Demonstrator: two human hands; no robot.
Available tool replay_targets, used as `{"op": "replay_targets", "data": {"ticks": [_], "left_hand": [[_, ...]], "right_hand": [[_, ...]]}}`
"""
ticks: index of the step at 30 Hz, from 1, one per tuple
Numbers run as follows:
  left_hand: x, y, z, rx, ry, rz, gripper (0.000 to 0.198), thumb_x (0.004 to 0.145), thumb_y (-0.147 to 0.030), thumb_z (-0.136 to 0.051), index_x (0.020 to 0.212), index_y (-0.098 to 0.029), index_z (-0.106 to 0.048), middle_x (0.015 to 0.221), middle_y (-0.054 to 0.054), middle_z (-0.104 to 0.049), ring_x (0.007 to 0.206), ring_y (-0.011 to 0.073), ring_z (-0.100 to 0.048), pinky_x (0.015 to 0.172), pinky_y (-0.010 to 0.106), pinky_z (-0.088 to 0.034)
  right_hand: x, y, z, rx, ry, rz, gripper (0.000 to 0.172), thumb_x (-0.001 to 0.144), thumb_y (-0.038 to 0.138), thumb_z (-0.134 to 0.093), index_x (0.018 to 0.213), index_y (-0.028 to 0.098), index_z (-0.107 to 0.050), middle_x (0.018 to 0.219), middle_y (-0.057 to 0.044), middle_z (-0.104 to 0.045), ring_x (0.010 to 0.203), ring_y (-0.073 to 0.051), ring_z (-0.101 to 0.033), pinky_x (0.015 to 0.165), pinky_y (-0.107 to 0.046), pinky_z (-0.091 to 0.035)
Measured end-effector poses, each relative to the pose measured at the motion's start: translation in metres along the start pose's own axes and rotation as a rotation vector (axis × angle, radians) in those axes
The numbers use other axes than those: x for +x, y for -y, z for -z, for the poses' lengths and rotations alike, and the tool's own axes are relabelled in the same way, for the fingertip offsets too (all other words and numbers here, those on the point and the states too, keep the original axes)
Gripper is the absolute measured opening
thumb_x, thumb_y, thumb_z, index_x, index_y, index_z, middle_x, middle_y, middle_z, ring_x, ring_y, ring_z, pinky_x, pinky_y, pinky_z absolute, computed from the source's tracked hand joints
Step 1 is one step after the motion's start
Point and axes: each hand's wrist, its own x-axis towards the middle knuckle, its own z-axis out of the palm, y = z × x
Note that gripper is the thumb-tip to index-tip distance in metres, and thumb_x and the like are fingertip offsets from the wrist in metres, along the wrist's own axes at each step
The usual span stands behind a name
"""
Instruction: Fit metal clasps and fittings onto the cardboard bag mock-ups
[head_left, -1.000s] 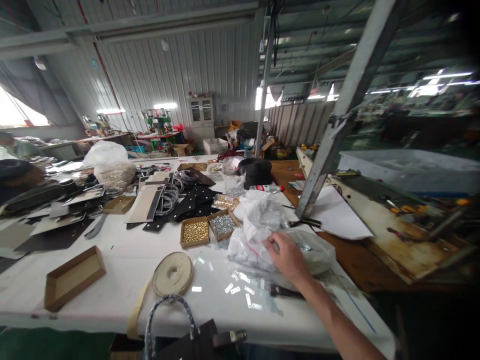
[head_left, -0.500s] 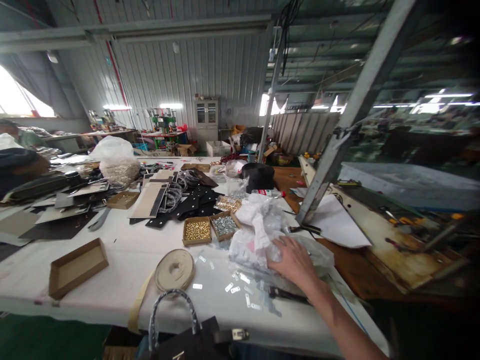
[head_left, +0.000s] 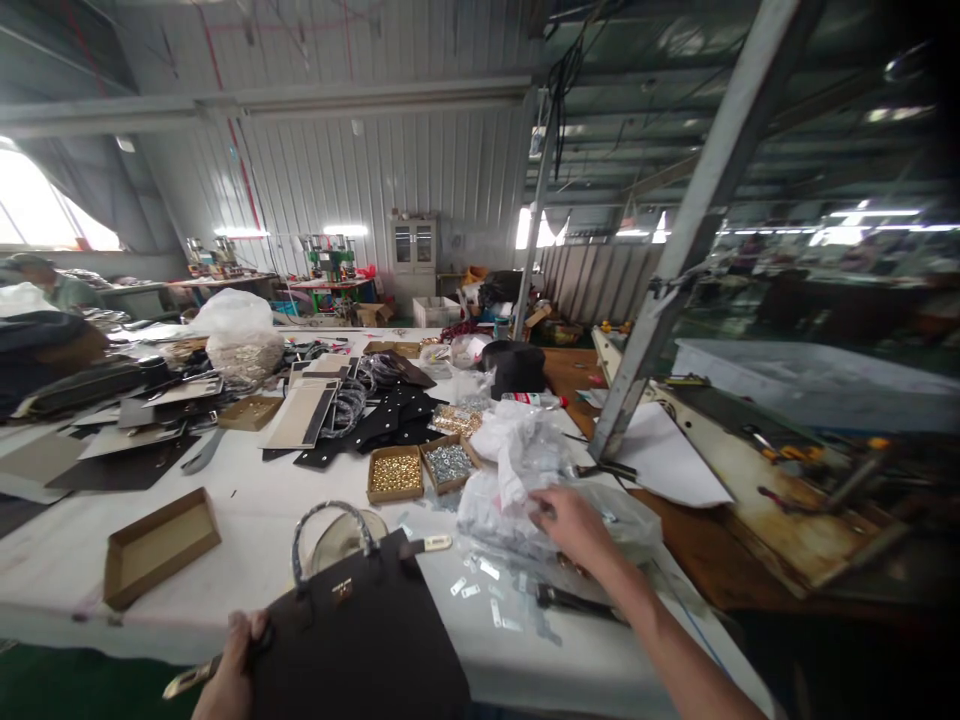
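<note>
My left hand [head_left: 234,660] grips the left edge of a dark brown handbag [head_left: 352,640] with a braided handle and a gold clasp, held up at the near edge of the white table [head_left: 247,530]. My right hand [head_left: 571,520] reaches into a heap of clear plastic bags [head_left: 517,470] on the table's right side, its fingers pinched on the plastic. Small silver metal plates [head_left: 487,590] lie scattered just in front of that heap. Behind the handbag's handle sits a roll of beige tape [head_left: 341,535], partly hidden.
Two small boxes of gold studs [head_left: 394,472] and silver washers [head_left: 448,463] stand mid-table. An empty cardboard tray [head_left: 159,545] is at the near left. Black and beige cut panels [head_left: 330,410] crowd the far half. A slanted steel post [head_left: 675,260] and a sewing machine [head_left: 757,470] stand right. A person [head_left: 52,285] sits far left.
The handbag has risen from below the table edge into full view, with my left hand now on it. My right hand stayed in the plastic bags, shifting slightly.
</note>
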Motion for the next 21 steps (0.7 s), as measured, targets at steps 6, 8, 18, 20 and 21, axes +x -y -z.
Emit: {"op": "replay_targets", "data": {"ticks": [6, 8, 18, 20, 21], "left_hand": [[0.036, -0.017, -0.035, 0.014, 0.089, -0.117, 0.078, 0.066, -0.083, -0.092, 0.103, -0.015, -0.084, 0.099, 0.014, -0.085, 0.098, 0.0381, -0.081, 0.077, 0.040, -0.063], [0.041, -0.024, -0.036, 0.045, 0.185, -0.147, 0.080, 0.066, -0.080, -0.095, 0.108, -0.013, -0.084, 0.104, 0.014, -0.086, 0.100, 0.0356, -0.080, 0.078, 0.035, -0.061], [0.035, -0.028, -0.021, 0.038, 0.252, -0.128, 0.082, 0.067, -0.076, -0.098, 0.117, -0.014, -0.083, 0.116, 0.013, -0.085, 0.108, 0.0324, -0.079, 0.083, 0.032, -0.061], [0.031, -0.029, -0.021, 0.038, 0.247, -0.132, 0.082, 0.065, -0.075, -0.100, 0.116, -0.014, -0.084, 0.115, 0.013, -0.085, 0.107, 0.0328, -0.079, 0.083, 0.032, -0.061], [0.029, -0.031, -0.022, 0.036, 0.246, -0.139, 0.082, 0.063, -0.075, -0.101, 0.115, -0.014, -0.084, 0.114, 0.013, -0.085, 0.107, 0.0332, -0.079, 0.081, 0.032, -0.061]], "right_hand": [[0.002, -0.006, 0.003, 0.157, -0.047, -0.090, 0.020, 0.092, 0.035, -0.069, 0.093, 0.024, -0.087, 0.102, -0.009, -0.086, 0.098, -0.031, -0.079, 0.090, -0.040, -0.056], [0.000, -0.012, 0.005, 0.248, -0.087, -0.150, 0.024, 0.093, 0.039, -0.068, 0.099, 0.025, -0.087, 0.106, -0.009, -0.088, 0.100, -0.031, -0.081, 0.090, -0.041, -0.058], [-0.003, -0.013, 0.009, 0.285, -0.125, -0.193, 0.030, 0.091, 0.037, -0.061, 0.105, 0.023, -0.083, 0.103, -0.009, -0.087, 0.095, -0.032, -0.080, 0.089, -0.043, -0.058], [-0.008, -0.010, 0.010, 0.280, -0.123, -0.176, 0.028, 0.090, 0.034, -0.061, 0.105, 0.024, -0.082, 0.104, -0.008, -0.087, 0.097, -0.032, -0.080, 0.090, -0.043, -0.059], [-0.011, -0.009, 0.011, 0.278, -0.126, -0.154, 0.027, 0.089, 0.032, -0.062, 0.104, 0.024, -0.082, 0.107, -0.008, -0.086, 0.100, -0.032, -0.080, 0.093, -0.043, -0.059]]}}
